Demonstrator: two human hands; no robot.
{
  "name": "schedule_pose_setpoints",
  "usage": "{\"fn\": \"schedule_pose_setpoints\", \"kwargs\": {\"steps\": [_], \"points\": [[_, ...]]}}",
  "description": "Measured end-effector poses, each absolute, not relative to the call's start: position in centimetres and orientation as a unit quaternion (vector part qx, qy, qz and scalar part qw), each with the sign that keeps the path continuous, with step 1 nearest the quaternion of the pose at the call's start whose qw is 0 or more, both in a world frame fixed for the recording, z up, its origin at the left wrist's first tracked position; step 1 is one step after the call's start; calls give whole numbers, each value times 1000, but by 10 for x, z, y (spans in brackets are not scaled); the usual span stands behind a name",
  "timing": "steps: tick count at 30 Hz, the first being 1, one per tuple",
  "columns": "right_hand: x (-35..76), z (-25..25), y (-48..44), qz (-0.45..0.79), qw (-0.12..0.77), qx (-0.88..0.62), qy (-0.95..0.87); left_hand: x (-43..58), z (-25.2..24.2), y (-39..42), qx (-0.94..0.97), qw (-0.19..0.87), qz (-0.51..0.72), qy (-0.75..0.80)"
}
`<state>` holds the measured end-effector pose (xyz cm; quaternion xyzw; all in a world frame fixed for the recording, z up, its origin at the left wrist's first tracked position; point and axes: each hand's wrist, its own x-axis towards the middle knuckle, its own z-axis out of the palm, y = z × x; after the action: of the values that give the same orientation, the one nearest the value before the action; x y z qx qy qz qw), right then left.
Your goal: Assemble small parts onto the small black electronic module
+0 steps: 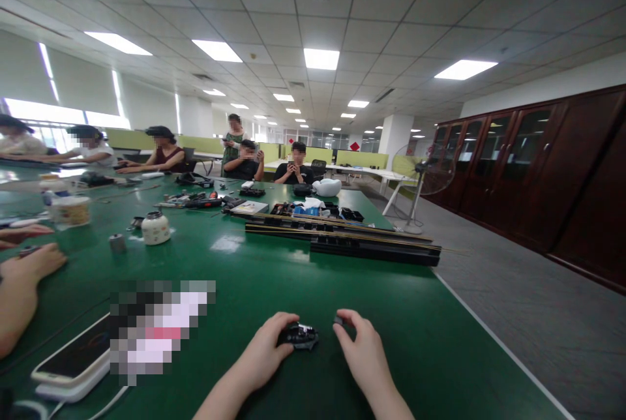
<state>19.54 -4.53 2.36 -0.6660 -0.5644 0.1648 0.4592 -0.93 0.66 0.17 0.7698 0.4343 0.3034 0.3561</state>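
Observation:
My left hand (267,348) rests on the green table (274,276) near its front edge, fingers curled around a small black device (299,336) with a light patch on top. My right hand (359,348) lies just right of it, thumb and forefinger pinched on a tiny dark part (337,320) that is too small to name. The two hands are a few centimetres apart.
A phone on a white power bank (73,364) lies at front left. Another person's forearm (19,283) reaches in from the left. Long black bars (342,237), a white jar (155,227), tools and several seated people occupy the far table. The table edge runs diagonally on the right; a fan (430,172) stands beyond it.

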Motion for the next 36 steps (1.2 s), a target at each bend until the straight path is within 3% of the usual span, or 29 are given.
{"fn": "schedule_pose_setpoints", "kwargs": {"steps": [5, 15, 36], "points": [[171, 26, -50, 216, 435, -602, -634, -9, 2, 7, 771, 350, 301, 438], [156, 25, -48, 187, 469, -557, -659, -8, 4, 7, 766, 357, 300, 442], [154, 6, -41, 161, 385, -602, -681, -7, 1, 7, 766, 347, 310, 443]]}}
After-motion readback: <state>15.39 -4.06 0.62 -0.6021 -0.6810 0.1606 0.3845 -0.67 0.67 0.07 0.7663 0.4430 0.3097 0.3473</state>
